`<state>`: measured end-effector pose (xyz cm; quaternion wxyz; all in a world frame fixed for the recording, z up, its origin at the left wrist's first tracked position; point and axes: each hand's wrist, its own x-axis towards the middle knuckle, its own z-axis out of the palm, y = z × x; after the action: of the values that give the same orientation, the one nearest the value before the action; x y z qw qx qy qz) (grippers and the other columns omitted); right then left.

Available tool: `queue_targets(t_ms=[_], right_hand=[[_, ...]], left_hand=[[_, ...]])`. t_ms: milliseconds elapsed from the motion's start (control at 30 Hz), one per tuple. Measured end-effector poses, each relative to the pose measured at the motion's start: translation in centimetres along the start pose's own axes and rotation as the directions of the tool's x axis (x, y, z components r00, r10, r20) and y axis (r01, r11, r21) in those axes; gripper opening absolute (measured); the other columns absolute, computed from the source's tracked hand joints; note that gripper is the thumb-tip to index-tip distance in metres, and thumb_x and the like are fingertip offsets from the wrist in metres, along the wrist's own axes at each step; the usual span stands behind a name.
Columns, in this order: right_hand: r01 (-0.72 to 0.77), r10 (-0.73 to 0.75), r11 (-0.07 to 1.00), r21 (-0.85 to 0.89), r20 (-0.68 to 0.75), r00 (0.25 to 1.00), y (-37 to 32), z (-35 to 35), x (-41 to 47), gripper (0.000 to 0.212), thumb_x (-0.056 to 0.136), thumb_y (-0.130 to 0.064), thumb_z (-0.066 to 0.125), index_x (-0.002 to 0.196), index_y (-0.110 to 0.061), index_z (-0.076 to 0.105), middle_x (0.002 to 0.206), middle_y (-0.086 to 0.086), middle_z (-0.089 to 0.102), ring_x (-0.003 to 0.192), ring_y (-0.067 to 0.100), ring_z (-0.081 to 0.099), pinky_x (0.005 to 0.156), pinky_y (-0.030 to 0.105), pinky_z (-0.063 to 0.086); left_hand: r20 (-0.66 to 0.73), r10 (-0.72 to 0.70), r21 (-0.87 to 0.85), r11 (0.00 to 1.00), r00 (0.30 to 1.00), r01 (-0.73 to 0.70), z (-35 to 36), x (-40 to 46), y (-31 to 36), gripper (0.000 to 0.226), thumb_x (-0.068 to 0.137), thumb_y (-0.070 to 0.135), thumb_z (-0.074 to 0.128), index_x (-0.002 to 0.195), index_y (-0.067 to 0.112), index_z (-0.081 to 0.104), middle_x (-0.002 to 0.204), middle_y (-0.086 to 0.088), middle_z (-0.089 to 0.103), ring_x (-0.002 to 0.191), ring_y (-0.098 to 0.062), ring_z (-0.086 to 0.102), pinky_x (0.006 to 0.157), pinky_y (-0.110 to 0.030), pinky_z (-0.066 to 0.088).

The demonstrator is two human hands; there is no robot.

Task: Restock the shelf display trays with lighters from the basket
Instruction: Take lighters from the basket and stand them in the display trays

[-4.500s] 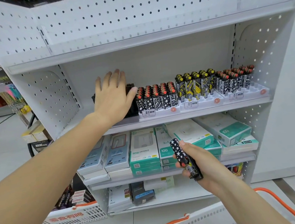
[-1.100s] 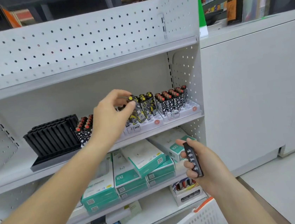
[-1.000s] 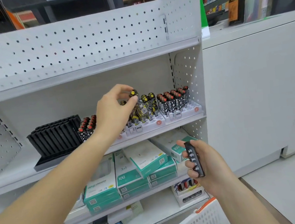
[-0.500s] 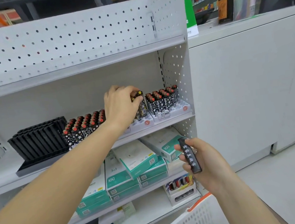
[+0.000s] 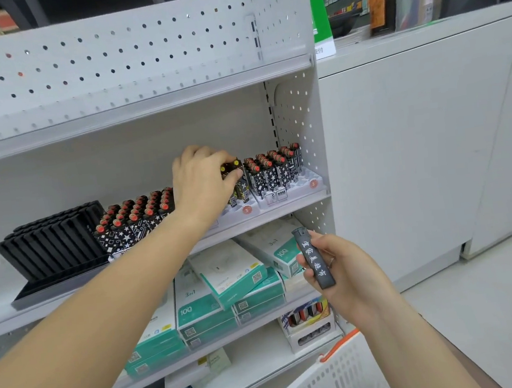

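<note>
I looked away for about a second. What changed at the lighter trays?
The left hand lowered the yellow-capped lighter from above its tray down among the others, fingers gripping its top. The right hand holds the black lighter as before.

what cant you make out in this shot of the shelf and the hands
Head view only:
- Yellow-capped lighters: mostly hidden behind the left hand, so the tray's free slots cannot be counted.
- Basket: cut off by the bottom edge; its contents are mostly out of frame.
- Black lighter in the right hand: its white lettering is too small to read.
</note>
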<state>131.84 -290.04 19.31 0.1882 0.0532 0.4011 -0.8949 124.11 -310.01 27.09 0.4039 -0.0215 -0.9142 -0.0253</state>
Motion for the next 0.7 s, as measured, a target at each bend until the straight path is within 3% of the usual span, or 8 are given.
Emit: queue_targets(t_ms=[133,200,267,333,433,500,600,700], right_hand=[[0.02,-0.02,1.0,0.001,0.038,0.999,0.1,0.3,-0.2,0.013,0.092,-0.008,0.056,0.1,-0.008,0.065,0.077,0.008,0.069,0.067,0.013,0.066,0.053,0.018,0.052],[0.041,-0.041,0.999,0.003,0.068,0.997,0.3,0.6,-0.4,0.014,0.089,-0.01,0.06,0.102,-0.008,0.066,0.073,0.003,0.072,0.071,0.012,0.07,0.056,0.018,0.054],[0.048,-0.052,0.998,0.049,0.077,0.996,0.7,1.0,-0.5,0.014,0.086,-0.01,0.063,0.1,-0.006,0.065,0.074,0.004,0.073,0.073,0.014,0.072,0.057,0.019,0.056],[0.046,-0.055,0.993,0.107,0.082,0.995,1.3,1.7,-0.7,0.011,0.085,-0.009,0.064,0.095,-0.004,0.064,0.077,0.007,0.071,0.071,0.015,0.072,0.057,0.018,0.056],[0.021,-0.041,0.99,0.136,0.144,0.989,2.8,2.9,-0.6,0.009,0.087,-0.008,0.061,0.092,-0.001,0.065,0.081,0.009,0.069,0.067,0.013,0.069,0.055,0.016,0.055],[-0.011,-0.016,0.99,0.14,0.195,0.981,4.1,3.7,-0.5,0.014,0.086,-0.008,0.06,0.096,0.0,0.064,0.081,0.008,0.07,0.066,0.01,0.068,0.054,0.015,0.054],[-0.043,0.027,0.997,0.06,0.248,0.968,6.1,5.0,-0.6,0.028,0.076,-0.014,0.063,0.099,0.001,0.063,0.076,0.008,0.069,0.063,0.01,0.067,0.055,0.016,0.054],[-0.061,0.094,0.991,-0.123,0.288,0.953,7.9,5.9,-0.8,0.026,0.077,-0.024,0.063,0.096,-0.007,0.067,0.089,0.007,0.074,0.07,0.016,0.07,0.057,0.021,0.055]], left_hand=[[0.013,0.247,0.263,0.934,0.969,-0.241,-0.1,-0.5,-1.0,0.025,0.084,0.033,0.069,0.102,0.017,0.074,0.094,-0.007,0.07,0.102,-0.036,0.058,0.084,-0.04,0.04],[0.059,0.338,0.368,0.868,0.939,-0.335,-0.8,-0.5,-1.4,0.029,0.083,0.034,0.061,0.104,0.017,0.074,0.101,-0.01,0.068,0.105,-0.035,0.058,0.09,-0.043,0.04],[0.098,0.329,0.238,0.909,0.939,-0.343,-2.4,-1.3,-0.9,0.037,0.087,0.034,0.052,0.115,0.017,0.069,0.118,-0.014,0.063,0.116,-0.035,0.053,0.1,-0.047,0.037],[0.166,0.211,-0.154,0.97,0.963,-0.186,-4.3,-3.9,0.3,0.039,0.094,0.034,0.046,0.127,0.02,0.062,0.128,-0.006,0.061,0.121,-0.025,0.052,0.104,-0.041,0.038],[0.433,0.052,-0.616,0.746,0.9,0.253,-6.5,-9.0,1.9,0.031,0.097,0.035,0.053,0.126,0.027,0.061,0.117,0.012,0.067,0.108,-0.002,0.061,0.097,-0.027,0.046],[0.479,0.012,-0.699,0.611,0.878,0.373,-7.0,-11.8,1.7,0.028,0.091,0.028,0.063,0.119,0.028,0.063,0.105,0.008,0.071,0.099,-0.003,0.065,0.093,-0.025,0.049],[0.441,-0.127,-0.714,0.55,0.888,0.433,-7.8,-13.9,-0.1,0.02,0.087,0.019,0.068,0.104,0.029,0.067,0.094,0.002,0.073,0.093,-0.008,0.068,0.091,-0.033,0.052],[0.423,-0.185,-0.707,0.545,0.887,0.451,-9.3,-14.8,-2.4,0.017,0.084,0.018,0.07,0.095,0.03,0.067,0.092,0.005,0.073,0.091,-0.008,0.068,0.089,-0.032,0.052]])
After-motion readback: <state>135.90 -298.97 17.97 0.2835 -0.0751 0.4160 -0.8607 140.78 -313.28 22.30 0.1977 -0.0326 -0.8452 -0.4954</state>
